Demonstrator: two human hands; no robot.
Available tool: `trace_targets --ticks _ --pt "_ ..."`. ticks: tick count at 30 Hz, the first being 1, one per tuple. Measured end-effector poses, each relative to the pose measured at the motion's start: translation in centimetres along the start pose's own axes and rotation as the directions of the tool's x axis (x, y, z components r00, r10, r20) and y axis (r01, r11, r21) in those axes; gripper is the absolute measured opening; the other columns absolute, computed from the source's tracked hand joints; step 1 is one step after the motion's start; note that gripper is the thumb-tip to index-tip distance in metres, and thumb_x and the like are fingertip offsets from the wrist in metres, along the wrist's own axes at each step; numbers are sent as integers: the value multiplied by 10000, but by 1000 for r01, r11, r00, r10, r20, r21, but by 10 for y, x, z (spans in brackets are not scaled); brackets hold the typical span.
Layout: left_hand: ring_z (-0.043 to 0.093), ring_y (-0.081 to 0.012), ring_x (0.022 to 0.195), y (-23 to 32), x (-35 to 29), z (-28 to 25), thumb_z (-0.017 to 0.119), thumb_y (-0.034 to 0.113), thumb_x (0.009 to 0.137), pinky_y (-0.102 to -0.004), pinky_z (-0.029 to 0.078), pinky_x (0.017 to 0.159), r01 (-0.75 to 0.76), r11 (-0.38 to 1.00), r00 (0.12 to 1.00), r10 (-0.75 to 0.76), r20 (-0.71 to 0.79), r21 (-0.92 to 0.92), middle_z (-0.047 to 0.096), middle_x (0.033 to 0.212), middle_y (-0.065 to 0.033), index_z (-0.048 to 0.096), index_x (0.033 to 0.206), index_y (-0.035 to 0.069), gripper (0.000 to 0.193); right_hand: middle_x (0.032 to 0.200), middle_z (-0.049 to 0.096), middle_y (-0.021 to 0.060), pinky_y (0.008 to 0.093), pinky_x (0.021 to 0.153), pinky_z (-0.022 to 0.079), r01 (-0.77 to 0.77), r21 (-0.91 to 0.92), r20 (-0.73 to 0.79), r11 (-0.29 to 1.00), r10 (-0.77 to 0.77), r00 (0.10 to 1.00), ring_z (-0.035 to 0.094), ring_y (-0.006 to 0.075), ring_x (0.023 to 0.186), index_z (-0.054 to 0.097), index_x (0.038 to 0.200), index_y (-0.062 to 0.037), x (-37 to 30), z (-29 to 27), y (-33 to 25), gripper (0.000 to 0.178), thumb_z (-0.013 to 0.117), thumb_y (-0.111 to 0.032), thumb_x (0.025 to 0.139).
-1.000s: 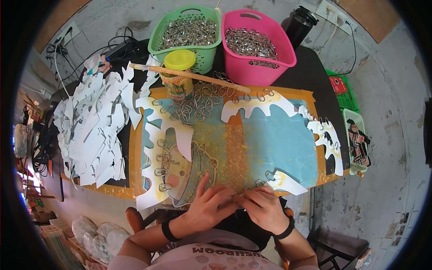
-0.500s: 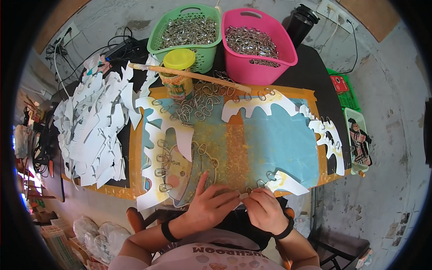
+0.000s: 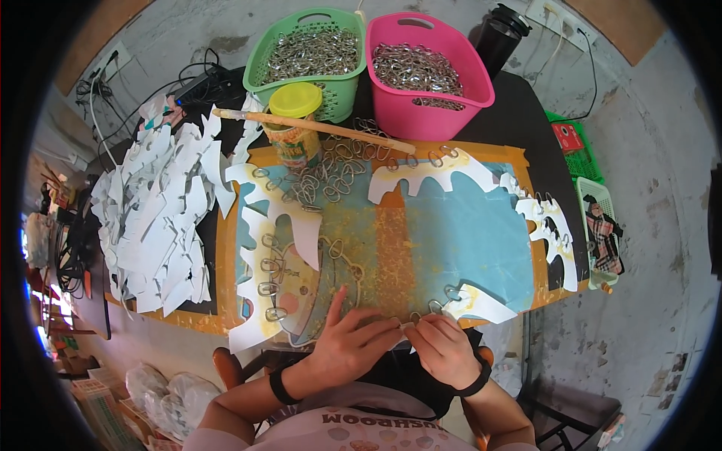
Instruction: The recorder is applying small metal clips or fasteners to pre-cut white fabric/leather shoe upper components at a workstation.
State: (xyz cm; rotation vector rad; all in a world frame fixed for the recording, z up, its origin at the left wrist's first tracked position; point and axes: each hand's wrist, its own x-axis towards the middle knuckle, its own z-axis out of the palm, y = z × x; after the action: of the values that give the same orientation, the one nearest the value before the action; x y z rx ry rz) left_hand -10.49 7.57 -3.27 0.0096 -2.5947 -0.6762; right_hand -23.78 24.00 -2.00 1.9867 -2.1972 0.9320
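Note:
At the near edge of the table, a white paper cutout (image 3: 481,304) with yellowish glue marks lies partly under my hands. Metal oval rings (image 3: 452,293) sit along its upper edge. My right hand (image 3: 447,352) pinches the cutout near its left part, fingertips closed. Beside it my left hand (image 3: 352,340) brings thumb and fingers to the cutout's left end, while its index finger points up and away. The two hands' fingertips almost meet, and they hide the paper and whatever small piece is between them.
Ringed paper cutouts (image 3: 304,237) lie around the blue worksheet (image 3: 481,225). A heap of white cutouts (image 3: 154,233) is at left. Loose rings (image 3: 342,180) lie by a yellow-lidded jar (image 3: 293,143) and wooden stick (image 3: 338,131). Green (image 3: 342,94) and pink (image 3: 429,122) baskets hold rings.
My hands stay almost in place, with only slight finger movement at the cutout. The whole view has shifted slightly.

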Motion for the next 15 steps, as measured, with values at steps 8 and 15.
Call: trace_targets --ticks 8,15 --pt "597 -180 968 2 0 -2 704 146 710 -616 231 1107 -57 993 998 56 12 101 660 1016 41 729 959 171 251 1050 606 97 365 835 497 -82 111 -111 990 94 989 580 257 982 655 1024 3 -2 -3 -10 331 644 3 693" --pt "608 -198 984 6 0 -3 727 137 684 -627 206 1114 -66 990 998 63 25 122 667 1057 27 739 961 152 278 1060 656 61 391 909 440 -177 146 -119 973 195 973 570 248 1034 605 1139 -35 -11 10 -17 449 703 -81 703"
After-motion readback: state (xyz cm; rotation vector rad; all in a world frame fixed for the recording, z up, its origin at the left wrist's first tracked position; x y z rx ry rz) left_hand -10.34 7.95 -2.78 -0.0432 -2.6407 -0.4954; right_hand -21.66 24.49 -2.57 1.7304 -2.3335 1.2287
